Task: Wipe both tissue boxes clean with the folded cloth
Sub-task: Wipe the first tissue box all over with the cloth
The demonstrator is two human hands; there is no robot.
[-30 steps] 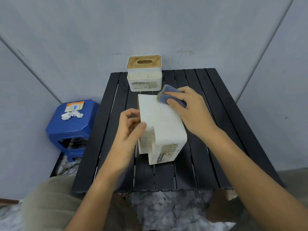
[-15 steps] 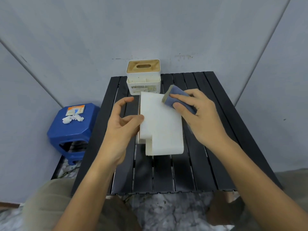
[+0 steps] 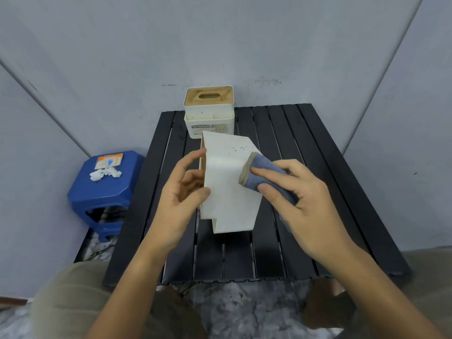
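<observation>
Folded cloth pinched in right-hand fingers against tissue box, left fingers gripping box.

The near tissue box looks matt white plastic, speckled. The far box's lid looks wooden. The folded cloth is soft blue fabric.

Near tissue box: white plastic, stepped in outline, tipped on its side above the desk, plain bottom panel facing up with dark specks near its far edge. Far tissue box: white, upright at the desk's far edge, tan wooden lid with oval slot, label on front. Folded cloth: blue with tan edge, pressed against the near box's right edge.
</observation>
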